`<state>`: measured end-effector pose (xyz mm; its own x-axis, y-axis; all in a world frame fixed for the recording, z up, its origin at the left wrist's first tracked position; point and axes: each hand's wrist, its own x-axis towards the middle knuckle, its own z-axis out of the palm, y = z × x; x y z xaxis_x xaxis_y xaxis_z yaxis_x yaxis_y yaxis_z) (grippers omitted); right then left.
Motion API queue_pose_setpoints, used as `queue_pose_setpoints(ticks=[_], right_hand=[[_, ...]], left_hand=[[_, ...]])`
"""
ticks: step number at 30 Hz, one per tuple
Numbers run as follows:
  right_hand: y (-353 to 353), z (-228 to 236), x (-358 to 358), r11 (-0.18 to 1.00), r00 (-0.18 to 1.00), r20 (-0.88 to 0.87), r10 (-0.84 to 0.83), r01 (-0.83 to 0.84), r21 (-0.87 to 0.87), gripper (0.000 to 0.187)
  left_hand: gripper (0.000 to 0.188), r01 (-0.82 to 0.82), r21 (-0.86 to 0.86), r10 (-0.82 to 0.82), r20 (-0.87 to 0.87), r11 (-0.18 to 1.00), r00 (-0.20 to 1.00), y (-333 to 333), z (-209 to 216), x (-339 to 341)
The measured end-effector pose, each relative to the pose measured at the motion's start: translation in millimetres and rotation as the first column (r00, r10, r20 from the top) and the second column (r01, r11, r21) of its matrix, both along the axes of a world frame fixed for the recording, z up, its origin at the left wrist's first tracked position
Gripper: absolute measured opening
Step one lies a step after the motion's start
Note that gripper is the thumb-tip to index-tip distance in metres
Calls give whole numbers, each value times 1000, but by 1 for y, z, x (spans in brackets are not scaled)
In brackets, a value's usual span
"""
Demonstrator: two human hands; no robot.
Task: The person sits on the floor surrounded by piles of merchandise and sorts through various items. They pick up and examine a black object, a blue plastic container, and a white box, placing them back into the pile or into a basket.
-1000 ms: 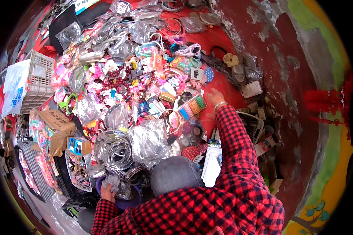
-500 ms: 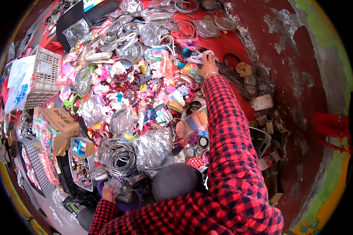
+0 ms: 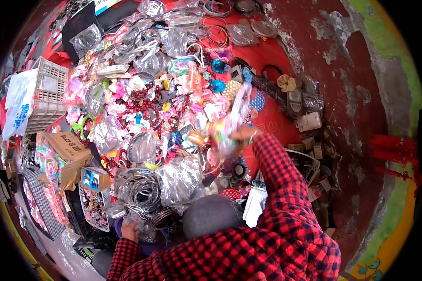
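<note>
My right hand (image 3: 244,134), smeared by motion, is at the right side of the heap. It grips a bundle of colourful small goods, including a long lilac-and-white striped piece (image 3: 240,105); the bundle's lower part is too blurred to name. Beyond it lie shiny blue round pieces (image 3: 217,85) and a beige dotted piece (image 3: 231,90). Close to my body, my left hand (image 3: 130,231) is closed on a crumpled clear plastic bag (image 3: 145,230), over a dark purple container (image 3: 153,246). What the bag holds is unclear.
The heap of bagged accessories and dark red beads (image 3: 145,93) covers a red cloth (image 3: 276,112). To the left are a plastic crate (image 3: 51,91), a cardboard box (image 3: 68,147) and a white basket (image 3: 96,220). White packets (image 3: 255,206) lie beside my grey-clad knee (image 3: 212,218).
My right hand has drawn back toward me from the far edge, bringing the lilac striped piece and other goods. Blue and beige pieces now show there. My left hand stays on the plastic bag.
</note>
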<state>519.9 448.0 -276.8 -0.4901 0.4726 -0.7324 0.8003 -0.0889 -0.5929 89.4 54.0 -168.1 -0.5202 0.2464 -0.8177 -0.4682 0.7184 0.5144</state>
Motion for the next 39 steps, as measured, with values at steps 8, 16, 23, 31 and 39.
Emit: queue_pose_setpoints(ticks=[8,16,23,31,39], right_hand=[[64,-8,35,701,853,507,125,-437,563,23],[158,-59,32,675,771,225,-596,329,660,58],[156,-88,13,906,822,509,-256,21,422,41],[75,-52,22,742,864,210,-458,242,625,35],[-96,62,-65,519,912,-331,-243,411,749,30]], left_hand=[[29,-16,54,16,2,998,1000,1,9,-1],[42,63,21,-63,19,998,998,-12,15,-15],[35,333,61,-320,-165,941,933,-27,-3,-22],[34,119,50,-119,-7,992,993,2,24,1],[35,60,215,-71,45,975,996,-12,27,-2]])
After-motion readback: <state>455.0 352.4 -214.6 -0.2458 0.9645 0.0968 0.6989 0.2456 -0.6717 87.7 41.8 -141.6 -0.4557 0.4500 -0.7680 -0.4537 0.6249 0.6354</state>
